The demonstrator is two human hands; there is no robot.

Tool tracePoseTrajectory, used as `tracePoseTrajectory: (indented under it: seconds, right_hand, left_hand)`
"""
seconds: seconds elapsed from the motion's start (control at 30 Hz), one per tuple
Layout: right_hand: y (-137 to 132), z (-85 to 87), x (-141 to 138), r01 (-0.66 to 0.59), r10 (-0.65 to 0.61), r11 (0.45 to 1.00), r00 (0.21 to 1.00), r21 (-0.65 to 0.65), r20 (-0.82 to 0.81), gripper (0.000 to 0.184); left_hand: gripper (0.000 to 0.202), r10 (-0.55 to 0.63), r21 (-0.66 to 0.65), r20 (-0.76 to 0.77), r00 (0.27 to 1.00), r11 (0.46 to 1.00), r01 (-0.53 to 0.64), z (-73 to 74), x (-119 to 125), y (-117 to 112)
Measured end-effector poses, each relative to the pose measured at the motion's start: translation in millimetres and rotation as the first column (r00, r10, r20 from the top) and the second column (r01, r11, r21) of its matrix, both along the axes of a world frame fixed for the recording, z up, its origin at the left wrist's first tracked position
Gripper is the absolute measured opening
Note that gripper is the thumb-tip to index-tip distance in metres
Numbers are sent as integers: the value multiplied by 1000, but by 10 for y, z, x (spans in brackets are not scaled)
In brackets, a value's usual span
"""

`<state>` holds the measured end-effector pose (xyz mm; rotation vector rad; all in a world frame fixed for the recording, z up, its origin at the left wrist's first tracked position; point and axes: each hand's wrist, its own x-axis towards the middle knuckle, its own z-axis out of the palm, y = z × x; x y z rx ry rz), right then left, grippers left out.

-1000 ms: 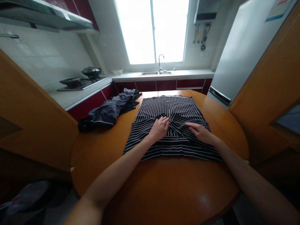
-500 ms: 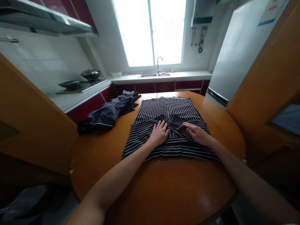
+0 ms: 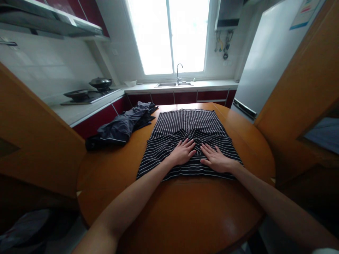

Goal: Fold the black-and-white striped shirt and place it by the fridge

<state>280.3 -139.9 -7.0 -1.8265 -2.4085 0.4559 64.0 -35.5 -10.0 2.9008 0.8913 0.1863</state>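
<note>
a person leans over a round wooden table (image 3: 185,218) in a kitchen, both bare forearms reaching away from the near edge. a black shirt with thin white stripes (image 3: 185,137) lies spread flat on the far half of the table, its side parts folded inward so that they meet in a small crossed ridge along the middle. the left hand (image 3: 184,152) rests palm down on the near middle of the shirt, fingers stretched out and slightly fanned, gripping nothing. the right hand (image 3: 215,158) lies just beside it to the right, also flat on the cloth with the fingers released and spread, pointing toward the far left so that the fingertips of the two hands come close to each other near the ridge. to the left of the shirt, a crumpled dark grey garment (image 3: 123,127) lies in a heap at the far left rim of the table, apart from the striped one. beyond the table runs a pale counter over dark red cabinet fronts, with a sink and curved tap (image 3: 178,76) under a bright window (image 3: 169,35). on the far left a stove holds a dark wok (image 3: 100,83), and on the right stands a tall pale fridge (image 3: 265,60).
</note>
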Motion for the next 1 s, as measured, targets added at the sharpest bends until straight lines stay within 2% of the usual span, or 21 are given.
tracePoseTrajectory:
  seconds: [0.07,0.27,0.5,0.6,0.7,0.83,1.0]
  right_hand:
    - [15,-4,-5,2,-2,1000,1000,29,-2,83]
    - [89,-2,-45,50,-50,970,999,240,-5,77]
    - [91,-87,-16,34,-33,997,999,75,-8,80]
    - [95,-68,-15,81,-80,992,997,98,-14,78]
    - [103,-32,-48,111,-110,977,994,179,-19,73]
    - [90,-25,-138,32,-22,963,999,266,-37,66]
    - [47,-88,-224,-70,78,975,996,211,-32,70]
  left_hand:
    - [60,4,2,5,1000,1000,-4,1,0,-8]
    - [71,94,12,17,995,995,-94,-2,10,-28]
    - [70,96,15,-9,995,995,-96,-10,17,-23]
    - [70,94,11,-1,996,996,-94,-9,14,-25]
    - [69,91,6,11,996,996,-91,-4,11,-27]
    - [64,91,5,21,996,996,-91,-11,10,-21]
    - [57,90,13,21,996,996,-90,-29,5,-14]
